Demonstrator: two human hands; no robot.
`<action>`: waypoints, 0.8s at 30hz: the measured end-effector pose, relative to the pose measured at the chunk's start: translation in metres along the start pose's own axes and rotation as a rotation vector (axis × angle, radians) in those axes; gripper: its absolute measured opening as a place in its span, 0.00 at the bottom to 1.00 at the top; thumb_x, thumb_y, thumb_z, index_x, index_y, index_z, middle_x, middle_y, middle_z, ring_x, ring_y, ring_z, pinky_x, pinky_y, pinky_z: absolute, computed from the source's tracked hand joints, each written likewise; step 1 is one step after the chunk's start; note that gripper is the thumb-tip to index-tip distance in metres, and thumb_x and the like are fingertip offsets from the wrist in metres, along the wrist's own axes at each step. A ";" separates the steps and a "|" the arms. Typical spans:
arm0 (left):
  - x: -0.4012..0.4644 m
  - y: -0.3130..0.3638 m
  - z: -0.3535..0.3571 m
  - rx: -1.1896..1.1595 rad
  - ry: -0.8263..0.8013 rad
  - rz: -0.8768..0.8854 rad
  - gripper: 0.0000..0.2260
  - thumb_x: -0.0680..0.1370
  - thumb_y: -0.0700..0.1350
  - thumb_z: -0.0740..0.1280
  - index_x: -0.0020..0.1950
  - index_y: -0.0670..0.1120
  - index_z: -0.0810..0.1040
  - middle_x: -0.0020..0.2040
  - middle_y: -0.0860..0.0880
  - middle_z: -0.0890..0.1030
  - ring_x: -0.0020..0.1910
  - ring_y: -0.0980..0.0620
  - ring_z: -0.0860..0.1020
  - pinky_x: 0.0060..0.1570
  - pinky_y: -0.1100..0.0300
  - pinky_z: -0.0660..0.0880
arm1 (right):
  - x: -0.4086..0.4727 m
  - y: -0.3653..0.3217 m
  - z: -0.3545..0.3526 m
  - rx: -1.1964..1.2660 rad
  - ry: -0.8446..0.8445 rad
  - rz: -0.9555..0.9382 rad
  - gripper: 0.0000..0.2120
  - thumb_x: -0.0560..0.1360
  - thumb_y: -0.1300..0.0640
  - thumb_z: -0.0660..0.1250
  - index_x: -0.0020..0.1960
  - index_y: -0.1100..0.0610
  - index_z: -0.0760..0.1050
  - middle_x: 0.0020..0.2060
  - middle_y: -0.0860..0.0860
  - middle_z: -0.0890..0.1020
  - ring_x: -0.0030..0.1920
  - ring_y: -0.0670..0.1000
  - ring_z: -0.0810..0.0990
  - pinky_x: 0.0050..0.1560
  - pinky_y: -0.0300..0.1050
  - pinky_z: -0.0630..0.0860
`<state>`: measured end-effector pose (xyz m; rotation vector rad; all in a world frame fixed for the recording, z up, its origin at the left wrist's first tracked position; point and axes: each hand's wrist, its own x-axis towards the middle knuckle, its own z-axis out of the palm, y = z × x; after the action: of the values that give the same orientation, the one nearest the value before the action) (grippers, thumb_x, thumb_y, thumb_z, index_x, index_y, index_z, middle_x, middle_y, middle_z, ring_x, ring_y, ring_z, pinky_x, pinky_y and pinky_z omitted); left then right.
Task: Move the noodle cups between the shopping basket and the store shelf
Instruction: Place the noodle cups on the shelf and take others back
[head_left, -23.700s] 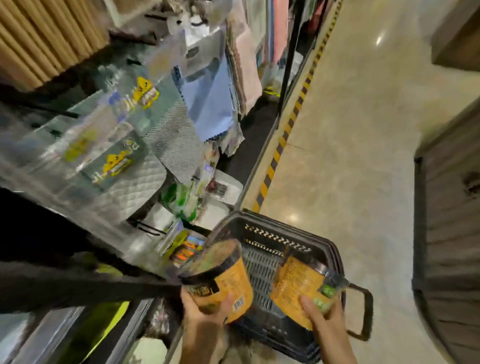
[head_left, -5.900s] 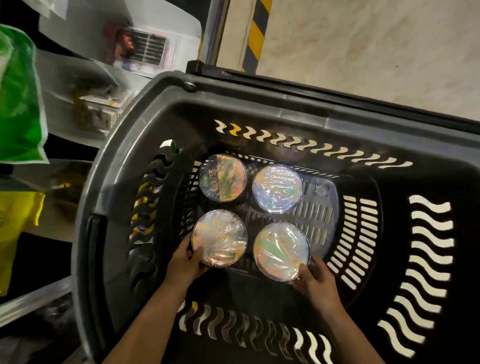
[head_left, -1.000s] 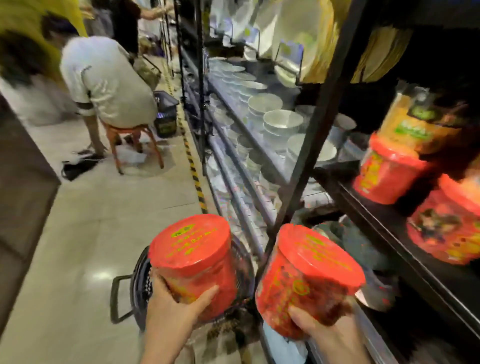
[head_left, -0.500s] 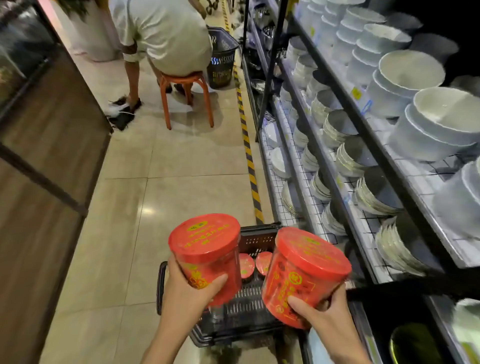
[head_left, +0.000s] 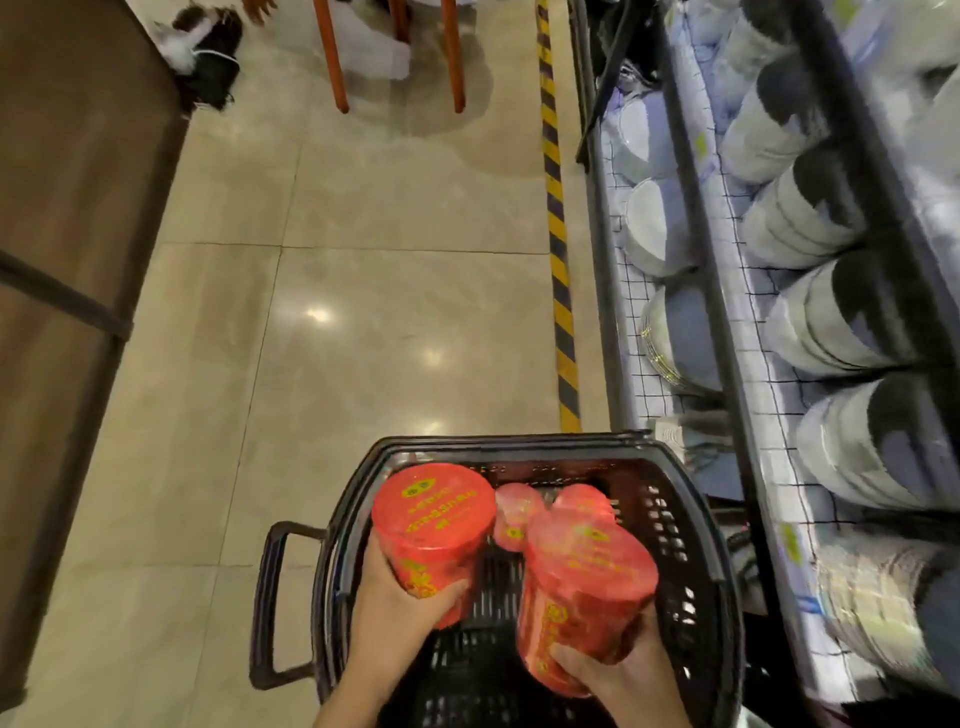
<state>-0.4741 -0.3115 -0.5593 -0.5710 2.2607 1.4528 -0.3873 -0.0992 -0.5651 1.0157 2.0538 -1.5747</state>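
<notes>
Held over basket (head_left: 691, 519): one red cup (head_left: 434, 525) gripped in my left hand (head_left: 400, 613), another (head_left: 582, 587) in my right (head_left: 623, 670). Risk: lowering onto the two cups (head_left: 514, 514) inside, toppling them.

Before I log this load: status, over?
Left hand and right hand each grip a red noodle cup over the basket. Two cups already inside. Nothing blocking.
</notes>
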 end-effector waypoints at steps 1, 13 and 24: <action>0.013 -0.018 0.013 0.014 0.002 -0.019 0.50 0.49 0.62 0.76 0.68 0.57 0.61 0.59 0.52 0.76 0.58 0.52 0.75 0.60 0.54 0.71 | 0.019 0.019 0.007 -0.008 -0.011 -0.016 0.59 0.36 0.35 0.80 0.65 0.35 0.61 0.64 0.43 0.73 0.65 0.47 0.72 0.67 0.49 0.66; 0.126 -0.196 0.110 0.075 0.116 -0.101 0.51 0.52 0.57 0.79 0.71 0.50 0.61 0.65 0.51 0.71 0.61 0.54 0.71 0.59 0.61 0.66 | 0.153 0.166 0.082 -0.239 -0.167 0.025 0.58 0.45 0.39 0.76 0.70 0.48 0.57 0.65 0.48 0.69 0.65 0.47 0.69 0.64 0.41 0.66; 0.169 -0.260 0.141 0.111 0.115 -0.079 0.55 0.55 0.49 0.82 0.74 0.47 0.54 0.69 0.48 0.67 0.65 0.53 0.67 0.62 0.62 0.63 | 0.192 0.234 0.112 -0.328 -0.229 -0.015 0.49 0.48 0.44 0.81 0.64 0.42 0.60 0.57 0.40 0.74 0.58 0.39 0.72 0.53 0.18 0.62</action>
<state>-0.4635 -0.3020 -0.8995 -0.7173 2.3605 1.2777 -0.3640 -0.1138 -0.8865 0.6699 2.0706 -1.2391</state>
